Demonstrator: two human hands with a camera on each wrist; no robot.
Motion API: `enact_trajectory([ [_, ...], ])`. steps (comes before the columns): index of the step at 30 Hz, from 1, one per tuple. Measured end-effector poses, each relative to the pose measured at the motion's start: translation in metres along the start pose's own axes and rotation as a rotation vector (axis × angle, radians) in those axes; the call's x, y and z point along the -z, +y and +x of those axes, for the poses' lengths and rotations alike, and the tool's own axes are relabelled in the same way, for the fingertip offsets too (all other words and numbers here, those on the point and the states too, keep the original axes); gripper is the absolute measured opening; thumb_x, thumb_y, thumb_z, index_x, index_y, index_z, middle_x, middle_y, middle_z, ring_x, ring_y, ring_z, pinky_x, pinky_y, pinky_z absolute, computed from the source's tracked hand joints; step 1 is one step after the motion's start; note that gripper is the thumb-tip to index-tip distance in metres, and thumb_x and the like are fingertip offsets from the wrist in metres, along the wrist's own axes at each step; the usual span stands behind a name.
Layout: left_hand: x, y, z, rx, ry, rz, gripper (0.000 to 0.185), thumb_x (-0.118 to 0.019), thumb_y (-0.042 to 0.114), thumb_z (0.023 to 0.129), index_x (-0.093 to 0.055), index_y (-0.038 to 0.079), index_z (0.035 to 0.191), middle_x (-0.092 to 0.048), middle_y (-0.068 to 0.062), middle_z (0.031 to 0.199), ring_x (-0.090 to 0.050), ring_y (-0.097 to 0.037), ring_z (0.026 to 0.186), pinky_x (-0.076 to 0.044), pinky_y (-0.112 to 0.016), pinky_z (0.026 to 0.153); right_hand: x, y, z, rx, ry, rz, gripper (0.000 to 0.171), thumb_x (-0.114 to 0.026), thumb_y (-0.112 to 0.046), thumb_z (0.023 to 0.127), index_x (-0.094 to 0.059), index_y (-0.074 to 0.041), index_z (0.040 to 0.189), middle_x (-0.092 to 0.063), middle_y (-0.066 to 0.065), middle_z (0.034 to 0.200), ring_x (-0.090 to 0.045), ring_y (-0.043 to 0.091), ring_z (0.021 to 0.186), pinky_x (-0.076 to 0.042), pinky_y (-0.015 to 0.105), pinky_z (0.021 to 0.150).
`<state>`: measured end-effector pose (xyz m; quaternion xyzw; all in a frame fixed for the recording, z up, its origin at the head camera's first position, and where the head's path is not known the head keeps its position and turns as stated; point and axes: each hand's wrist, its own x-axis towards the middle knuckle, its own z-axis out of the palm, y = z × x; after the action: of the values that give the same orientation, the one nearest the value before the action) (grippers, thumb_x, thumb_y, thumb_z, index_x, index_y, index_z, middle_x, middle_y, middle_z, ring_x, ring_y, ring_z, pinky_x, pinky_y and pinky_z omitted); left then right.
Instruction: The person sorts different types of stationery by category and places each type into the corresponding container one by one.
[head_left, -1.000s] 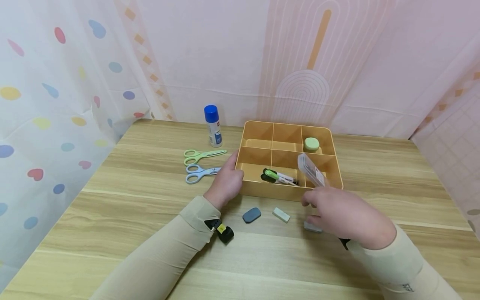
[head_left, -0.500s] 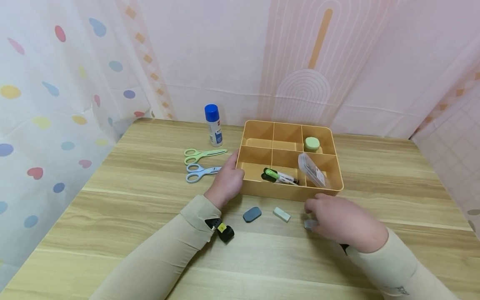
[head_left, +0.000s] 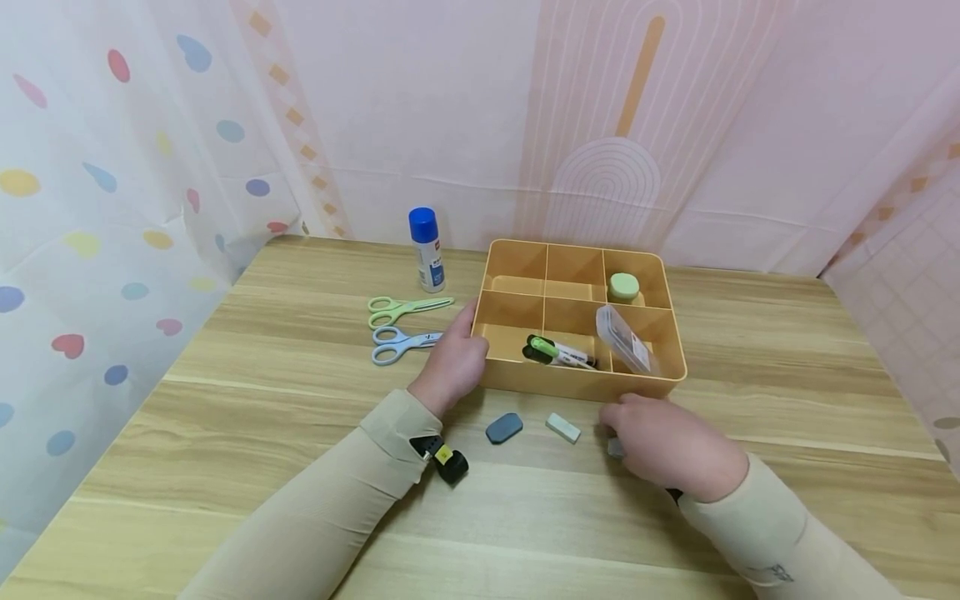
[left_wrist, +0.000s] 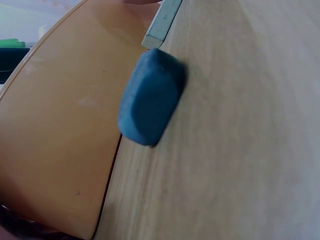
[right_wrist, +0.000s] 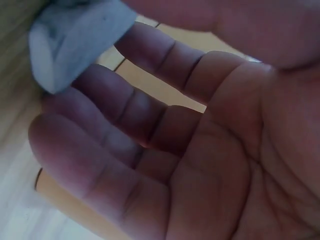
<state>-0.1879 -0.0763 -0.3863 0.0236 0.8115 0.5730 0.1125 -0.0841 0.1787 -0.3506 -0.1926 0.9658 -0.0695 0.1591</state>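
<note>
table | organizer, erasers, scissors, glue stick

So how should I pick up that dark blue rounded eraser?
Pinch the dark blue rounded eraser across its two long sides, coming straight down. It lies flat on the wooden table, clear of the orange tray and the white eraser.
</note>
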Motion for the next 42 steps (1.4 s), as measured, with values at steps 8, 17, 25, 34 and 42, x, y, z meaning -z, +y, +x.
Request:
enact_trajectory([
  [8,0.000,0.000,0.000,0.002,0.003,0.013,0.074,-0.034,0.006,0.098,-0.019,0.019,0.170,-0.033,-0.007,0.172,-0.036,-0.033,0.156,-0.028,-0.055,0.129,-0.004,0.002,0.005,0.029,0.014,0.004,0.017,-0.076,-0.004,0.091,-0.073,-0.016,0.103,-0.062,-0.002,0.091,-0.056,0.012,0.082,-0.058,0.032,0.075],
  [17,0.000,0.000,0.000,-0.005,-0.002,-0.004,0.075,-0.035,0.005,0.097,-0.020,0.019,0.170,-0.035,-0.007,0.171,-0.037,-0.032,0.155,-0.030,-0.055,0.128,-0.003,0.001,0.005,0.083,0.025,-0.034,0.020,-0.074,0.001,0.090,-0.071,-0.015,0.101,-0.061,-0.004,0.087,-0.056,0.012,0.080,-0.056,0.032,0.074],
  [25,0.000,0.000,0.000,-0.005,-0.006,-0.017,0.076,-0.036,0.004,0.097,-0.020,0.020,0.170,-0.034,-0.006,0.171,-0.036,-0.032,0.156,-0.030,-0.056,0.128,0.009,0.000,0.000,0.122,0.059,-0.004,0.024,-0.076,0.002,0.085,-0.065,-0.019,0.089,-0.058,-0.007,0.085,-0.054,0.010,0.078,-0.052,0.029,0.071],
  [34,-0.002,-0.001,0.002,-0.010,-0.006,-0.031,0.076,-0.036,0.003,0.096,-0.022,0.020,0.169,-0.035,-0.006,0.171,-0.037,-0.033,0.156,-0.030,-0.057,0.128,0.038,-0.004,-0.019,0.220,0.158,-0.008,0.037,-0.076,0.003,0.079,-0.051,-0.024,0.077,-0.045,-0.011,0.078,-0.043,0.007,0.073,-0.038,0.023,0.064],
  [42,-0.001,-0.002,0.002,-0.005,-0.001,-0.025,0.077,-0.036,0.002,0.095,-0.023,0.020,0.169,-0.036,-0.006,0.170,-0.037,-0.033,0.155,-0.029,-0.057,0.128,0.081,-0.006,-0.023,0.234,0.186,-0.066,0.031,-0.077,-0.002,0.085,-0.056,-0.024,0.081,-0.054,-0.011,0.084,-0.049,0.009,0.072,-0.043,0.027,0.064],
])
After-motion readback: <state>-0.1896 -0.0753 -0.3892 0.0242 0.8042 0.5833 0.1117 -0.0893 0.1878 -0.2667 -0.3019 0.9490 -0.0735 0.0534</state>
